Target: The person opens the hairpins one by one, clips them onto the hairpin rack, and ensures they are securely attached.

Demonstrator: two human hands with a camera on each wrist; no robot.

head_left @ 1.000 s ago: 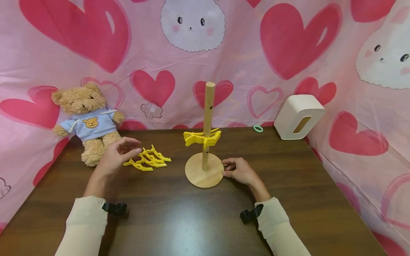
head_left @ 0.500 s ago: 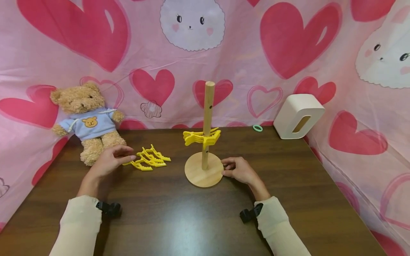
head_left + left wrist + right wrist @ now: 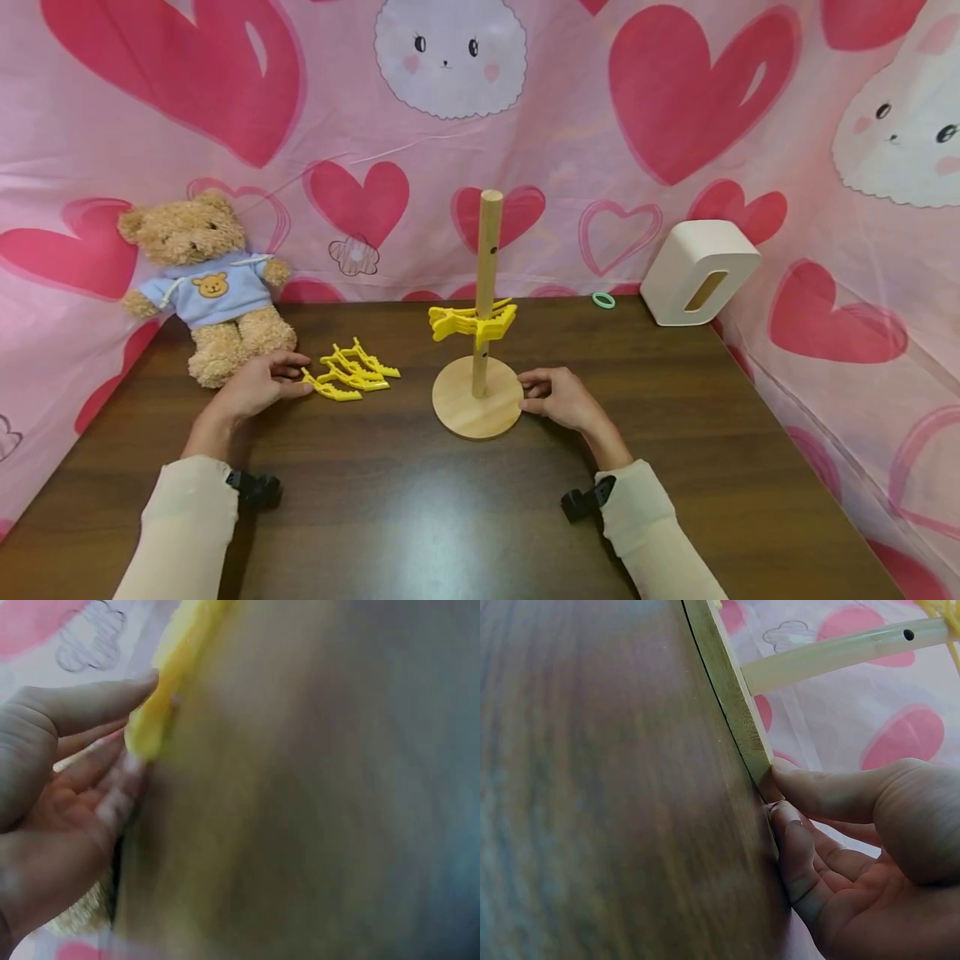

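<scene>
My left hand [image 3: 258, 386] pinches the near end of a yellow alligator hair clip [image 3: 337, 394] between thumb and fingertips; in the left wrist view that hair clip [image 3: 180, 664] looks blurred. Just behind it, several more yellow hair clips [image 3: 363, 379] lie on the table. At the middle stands a wooden stand, an upright pole [image 3: 490, 242] on a round base [image 3: 461, 417]. Yellow hair clips [image 3: 457, 322] sit at the pole's lower half, sticking out to both sides. With thumb and curled fingers, my right hand [image 3: 558, 400] holds the base's right edge [image 3: 739, 712].
A teddy bear [image 3: 217, 292] in a blue top leans on the pink heart-patterned cloth behind the left hand. At the back right are a white tissue box [image 3: 678, 275] and a small mint-green ring [image 3: 603, 300]. All rest on a dark wooden table [image 3: 390, 517].
My left hand has moved down and slightly left to the nearest hair clip and taken its end; that clip has shifted slightly right. The right hand stays on the base.
</scene>
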